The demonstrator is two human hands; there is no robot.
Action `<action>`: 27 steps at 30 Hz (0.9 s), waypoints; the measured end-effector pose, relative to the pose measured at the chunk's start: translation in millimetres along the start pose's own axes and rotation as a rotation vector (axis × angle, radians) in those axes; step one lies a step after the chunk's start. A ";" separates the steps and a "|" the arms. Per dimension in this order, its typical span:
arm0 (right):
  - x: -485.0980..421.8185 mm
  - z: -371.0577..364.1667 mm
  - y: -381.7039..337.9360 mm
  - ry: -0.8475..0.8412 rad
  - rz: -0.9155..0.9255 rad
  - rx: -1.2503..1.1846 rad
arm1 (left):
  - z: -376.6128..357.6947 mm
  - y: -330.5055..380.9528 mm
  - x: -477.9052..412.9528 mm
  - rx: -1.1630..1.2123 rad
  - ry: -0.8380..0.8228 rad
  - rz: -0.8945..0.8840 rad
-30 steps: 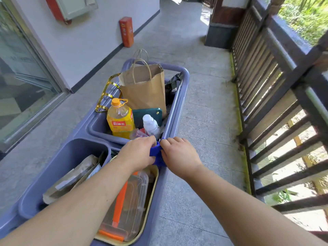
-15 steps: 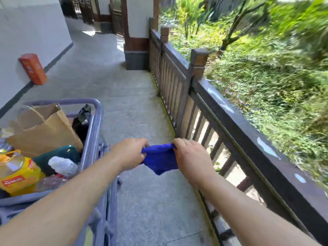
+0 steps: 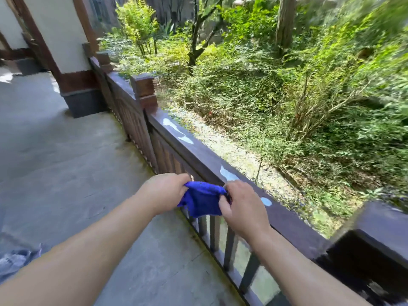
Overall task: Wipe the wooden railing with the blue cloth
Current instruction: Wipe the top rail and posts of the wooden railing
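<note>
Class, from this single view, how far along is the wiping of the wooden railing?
Done: the blue cloth is picked up, stretched between the left hand and right hand. In hand: the grip holds it beside the dark wooden railing, not on it. Left: all the wiping; pale blotches mark the top rail.

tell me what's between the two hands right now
The blue cloth, stretched from the left hand to the right hand, just short of the wooden railing, in the head view.
</note>
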State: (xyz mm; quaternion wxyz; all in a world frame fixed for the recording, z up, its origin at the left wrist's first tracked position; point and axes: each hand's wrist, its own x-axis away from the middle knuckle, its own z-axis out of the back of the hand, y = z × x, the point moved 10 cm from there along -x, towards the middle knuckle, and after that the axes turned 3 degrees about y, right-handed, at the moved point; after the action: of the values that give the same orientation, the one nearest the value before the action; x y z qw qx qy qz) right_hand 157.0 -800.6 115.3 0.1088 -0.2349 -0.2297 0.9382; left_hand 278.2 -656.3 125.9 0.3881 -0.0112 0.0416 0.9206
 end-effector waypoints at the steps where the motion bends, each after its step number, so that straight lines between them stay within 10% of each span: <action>1: -1.9 3.9 5.7 0.005 -0.002 -0.021 | -1.8 7.4 -9.3 0.007 -0.003 -0.015; 11: -30.8 18.1 29.9 0.068 -0.050 -0.091 | -33.4 27.8 -97.9 -0.022 -0.140 -0.236; 27: 31.0 -4.6 57.3 0.181 -0.539 0.555 | -72.5 69.4 -143.6 0.093 -0.089 -0.746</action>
State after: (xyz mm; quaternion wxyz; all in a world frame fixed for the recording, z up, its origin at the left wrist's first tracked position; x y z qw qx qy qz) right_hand 126.9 -839.1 71.9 0.4305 -0.2095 -0.0103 0.8779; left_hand 328.0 -813.2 65.9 0.6981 0.0322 0.0596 0.7127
